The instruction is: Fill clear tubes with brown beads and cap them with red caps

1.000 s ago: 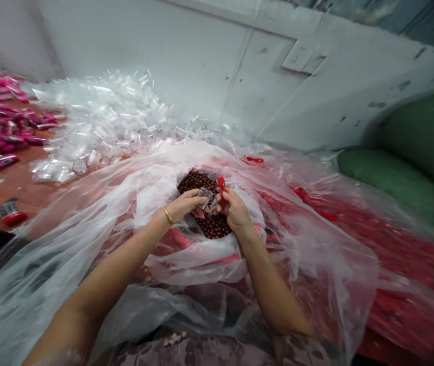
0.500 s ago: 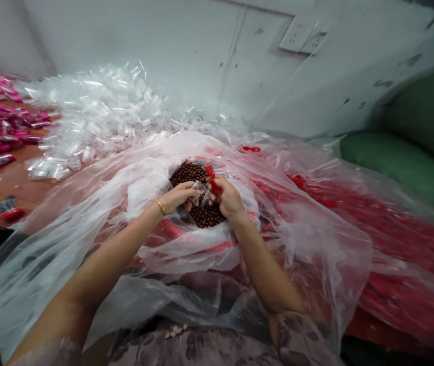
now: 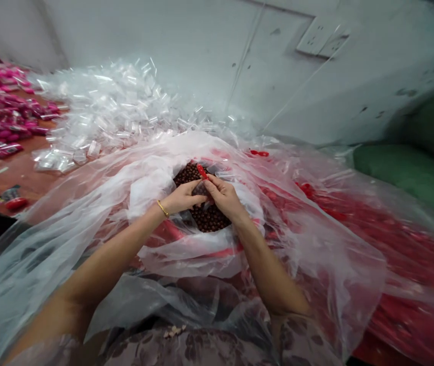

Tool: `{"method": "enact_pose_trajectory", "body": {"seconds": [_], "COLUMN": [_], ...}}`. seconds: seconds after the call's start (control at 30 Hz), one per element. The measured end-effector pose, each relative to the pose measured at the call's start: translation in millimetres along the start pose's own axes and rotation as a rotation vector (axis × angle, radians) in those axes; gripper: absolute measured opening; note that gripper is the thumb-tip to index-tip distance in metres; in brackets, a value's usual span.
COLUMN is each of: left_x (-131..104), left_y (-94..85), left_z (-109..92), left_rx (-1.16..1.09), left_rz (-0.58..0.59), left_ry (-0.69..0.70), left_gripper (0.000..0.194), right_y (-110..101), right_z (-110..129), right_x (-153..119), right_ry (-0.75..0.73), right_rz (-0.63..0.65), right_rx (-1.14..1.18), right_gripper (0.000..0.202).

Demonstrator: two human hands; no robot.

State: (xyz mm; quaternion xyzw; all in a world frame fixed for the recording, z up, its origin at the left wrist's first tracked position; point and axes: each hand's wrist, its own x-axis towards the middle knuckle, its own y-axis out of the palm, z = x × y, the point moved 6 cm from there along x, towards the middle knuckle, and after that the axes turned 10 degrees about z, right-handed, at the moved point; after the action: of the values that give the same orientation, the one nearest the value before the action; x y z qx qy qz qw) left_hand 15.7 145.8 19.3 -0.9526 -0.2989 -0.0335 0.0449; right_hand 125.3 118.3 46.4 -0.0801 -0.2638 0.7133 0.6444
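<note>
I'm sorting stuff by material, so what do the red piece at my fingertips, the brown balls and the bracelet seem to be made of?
Red piece: probably plastic, glossy, judging by its pale highlights and even colour.
Brown balls: smooth and shiny, from their small glints; plastic, chocolate or another material, I can't tell.
Bracelet: likely metal, gold-toned, from its yellow sheen; plating can't be judged.

A workshop or packing room: a reddish-brown counter (image 3: 36, 144) carries bulk heaps of wrapped pink pieces (image 3: 5, 109) and clear plastic packets (image 3: 106, 104). Loose plastic sheeting (image 3: 60, 223) surrounds a mass of small brown balls (image 3: 209, 219). Behind are a scuffed, pale wall (image 3: 186, 46), power sockets (image 3: 312, 38) and bulging green sacks (image 3: 396, 170).
</note>
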Motion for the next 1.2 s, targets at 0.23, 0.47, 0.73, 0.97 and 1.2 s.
{"method": "enact_pose_trajectory", "body": {"seconds": [0.23,0.47,0.73,0.97,1.2], "left_x": [-0.9,-5.2,-7.9,0.5,-0.1], "left_y": [-4.0,1.1,-4.1,6.5,-1.0], "left_z": [-4.2,-10.3,-13.9,-3.9,-5.2], "left_rx": [0.147,0.229,0.263,0.154,0.099], "left_rz": [-0.073,-0.014,-0.127,0.046,0.015], "left_ry": [0.068,0.07,0.063,-0.028,0.043], "left_gripper": [0.021,0.024,0.014,0.031,0.034], "right_y": [8.8,1.5,16.1,-5.7,-5.3], "right_z": [7.7,11.5,20.7,52.3,58.5], "right_x": [-8.7,-12.5,-21.5,11.4,34.2], "right_ry": [-0.036,-0.008,-0.022,-0.102,-0.399], "right_rz": [-0.012,0.044,-0.056,0.081,0.367], "right_rx": [-0.302,-0.347,-0.393,-0.669,-0.765], "right_gripper": [0.046,0.037,0.047,0.054,0.056]}}
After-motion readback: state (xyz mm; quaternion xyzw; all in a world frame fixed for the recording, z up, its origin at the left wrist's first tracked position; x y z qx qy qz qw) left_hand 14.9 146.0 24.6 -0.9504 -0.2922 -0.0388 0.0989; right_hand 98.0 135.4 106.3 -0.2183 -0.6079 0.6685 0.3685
